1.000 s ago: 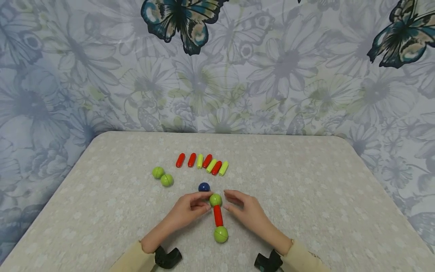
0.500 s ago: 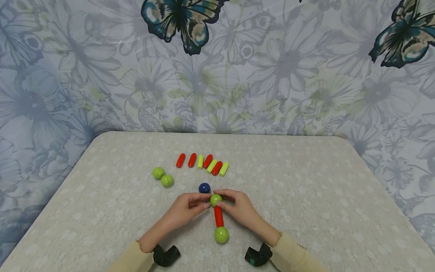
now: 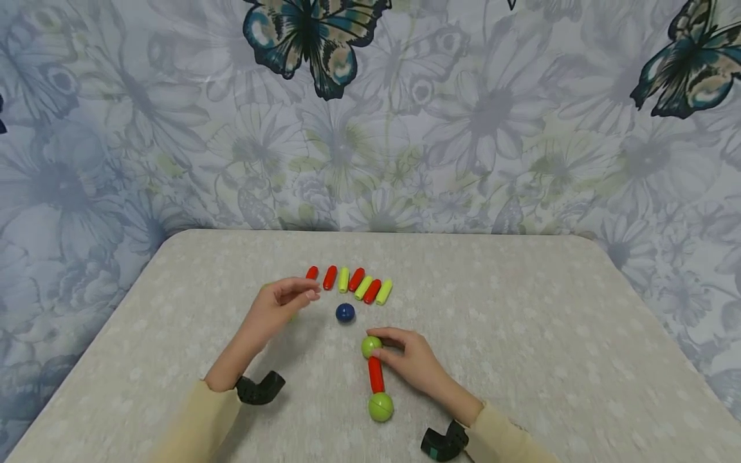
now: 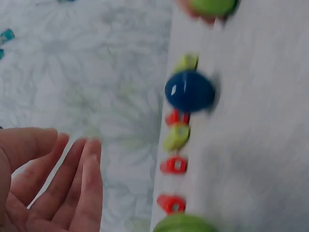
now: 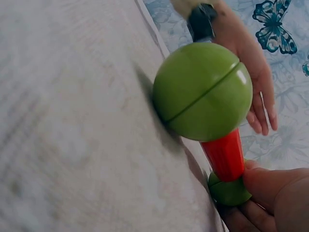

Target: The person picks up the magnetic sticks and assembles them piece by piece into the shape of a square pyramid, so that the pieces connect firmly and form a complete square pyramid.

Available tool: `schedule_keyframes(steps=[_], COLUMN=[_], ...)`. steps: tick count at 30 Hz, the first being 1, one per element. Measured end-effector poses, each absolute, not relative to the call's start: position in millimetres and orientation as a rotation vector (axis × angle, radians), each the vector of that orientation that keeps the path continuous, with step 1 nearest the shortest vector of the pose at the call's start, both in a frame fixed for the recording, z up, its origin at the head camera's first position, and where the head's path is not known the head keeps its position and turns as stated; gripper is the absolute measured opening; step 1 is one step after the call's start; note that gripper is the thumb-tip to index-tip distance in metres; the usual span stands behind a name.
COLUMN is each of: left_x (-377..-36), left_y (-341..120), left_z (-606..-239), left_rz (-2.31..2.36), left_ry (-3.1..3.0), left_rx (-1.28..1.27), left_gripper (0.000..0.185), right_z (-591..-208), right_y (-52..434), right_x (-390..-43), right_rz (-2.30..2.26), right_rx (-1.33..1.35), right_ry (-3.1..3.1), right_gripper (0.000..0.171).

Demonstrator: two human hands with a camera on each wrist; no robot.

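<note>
Near the table's front, two green balls are joined by a red rod. My right hand pinches the far green ball between thumb and fingers; the near green ball rests on the table. My left hand is raised, fingers relaxed and holding nothing, over the spot left of a blue ball. It largely hides the loose green balls beneath; the left wrist view shows one green ball at its lower edge.
Behind the blue ball lies a row of several short rods, red and yellow-green. A pale patterned cloth covers the table. A floral wall covering rises behind the back edge.
My right hand has come in from the right and taken hold of the far green ball. My left hand has left that ball, moving up and left; the blue ball has shifted slightly.
</note>
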State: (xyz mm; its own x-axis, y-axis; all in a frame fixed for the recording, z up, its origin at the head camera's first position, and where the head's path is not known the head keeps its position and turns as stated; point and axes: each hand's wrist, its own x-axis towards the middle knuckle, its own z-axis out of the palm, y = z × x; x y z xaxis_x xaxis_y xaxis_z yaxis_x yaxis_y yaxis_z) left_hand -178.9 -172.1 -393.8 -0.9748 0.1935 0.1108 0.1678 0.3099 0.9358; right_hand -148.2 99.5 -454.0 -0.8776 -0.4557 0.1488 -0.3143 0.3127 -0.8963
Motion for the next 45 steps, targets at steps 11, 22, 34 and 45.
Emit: schedule_keyframes(steps=[11, 22, 34, 45], left_x=[-249, -251, -239, -175], left_y=[-183, -178, -187, -177], left_z=[-411, -417, -409, -390], left_rz=[1.217, 0.870, 1.117, 1.491], left_ry=[2.799, 2.986, 2.996, 2.721], left_rx=[0.134, 0.152, 0.123, 0.434], left_gripper=[0.051, 0.037, 0.032, 0.029], right_z=[-454, -453, -453, -437], right_y=[98, 97, 98, 96], right_x=[-143, -145, -146, -141], right_rz=[-1.631, -1.631, -1.621, -1.627], right_rx=[-0.709, -0.710, -0.739, -0.708], right_ry=[2.400, 2.392, 2.422, 2.396], right_gripper=[0.033, 0.033, 0.032, 0.031])
